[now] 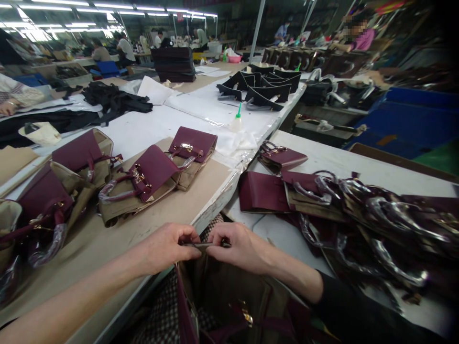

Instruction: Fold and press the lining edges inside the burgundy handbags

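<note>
Low in the head view, a burgundy handbag [247, 291] with a brown lining and gold-coloured hardware rests at my lap, its mouth turned up. My left hand [172, 246] pinches the bag's upper edge between thumb and fingers. Close beside it, my right hand [233, 243] grips the same edge, fingers curled. A short stretch of the edge shows between the two hands. Other burgundy handbags [159, 167] with plastic-wrapped handles lie on the brown-covered table to the left. More of them are heaped on the white surface at right, including a bag panel [263, 191].
A glue bottle [236, 119] with a green tip stands on the white-covered table. Black bag pieces [268, 88] sit further back, near a dark stack [174, 64]. Black fabric [114, 100] lies at left. A blue bin [412, 119] stands at right. Several people work in the background.
</note>
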{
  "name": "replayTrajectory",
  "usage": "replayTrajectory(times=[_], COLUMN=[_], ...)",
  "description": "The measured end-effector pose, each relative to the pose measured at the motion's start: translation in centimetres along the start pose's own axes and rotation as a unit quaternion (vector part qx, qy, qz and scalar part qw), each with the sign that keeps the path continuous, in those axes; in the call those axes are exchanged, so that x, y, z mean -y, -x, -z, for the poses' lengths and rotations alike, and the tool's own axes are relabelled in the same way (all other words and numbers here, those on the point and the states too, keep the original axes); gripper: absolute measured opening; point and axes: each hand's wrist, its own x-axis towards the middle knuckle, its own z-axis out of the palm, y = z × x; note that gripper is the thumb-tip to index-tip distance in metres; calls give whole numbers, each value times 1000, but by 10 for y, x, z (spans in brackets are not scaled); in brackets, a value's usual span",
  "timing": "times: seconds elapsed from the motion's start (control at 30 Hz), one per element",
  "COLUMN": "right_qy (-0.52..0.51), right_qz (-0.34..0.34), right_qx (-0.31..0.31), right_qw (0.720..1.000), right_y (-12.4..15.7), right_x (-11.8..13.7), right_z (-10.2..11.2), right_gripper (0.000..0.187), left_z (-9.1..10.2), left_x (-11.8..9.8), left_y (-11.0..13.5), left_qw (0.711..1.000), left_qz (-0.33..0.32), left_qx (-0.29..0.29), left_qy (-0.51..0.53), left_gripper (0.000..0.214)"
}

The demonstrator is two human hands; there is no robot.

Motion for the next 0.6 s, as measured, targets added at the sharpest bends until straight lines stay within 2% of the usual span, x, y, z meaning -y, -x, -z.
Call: replayTrajectory(times=[0.13, 0.27, 0.37, 0.5, 0.6], right_qy=[-18, -87, -156, -120, -102], right_qz=[-97, -122, -107, -41, -17], right_qx=[-4, -28, 1, 85, 113], right_qw=[995, 988, 982, 988, 988], right_y=[-1, -3, -5, -9, -12], right_x=[2, -2, -7, -12, -18], right_z=[-4, -7, -6, 0, 3], right_gripper=[20, 22, 32, 18, 21], left_z=[0, 1, 2, 3, 3], left_x=[-6, -8, -7, -6, -8], left_y=[0, -1, -3, -9, -17], left_qw=[1000, 1000, 1000, 999, 999], left_qz=[-4, -15, -26, -23, -15], left_qx=[9, 15, 14, 20, 32], left_qy=[12, 14, 7, -27, -41], left_gripper=[17, 14, 11, 13, 21])
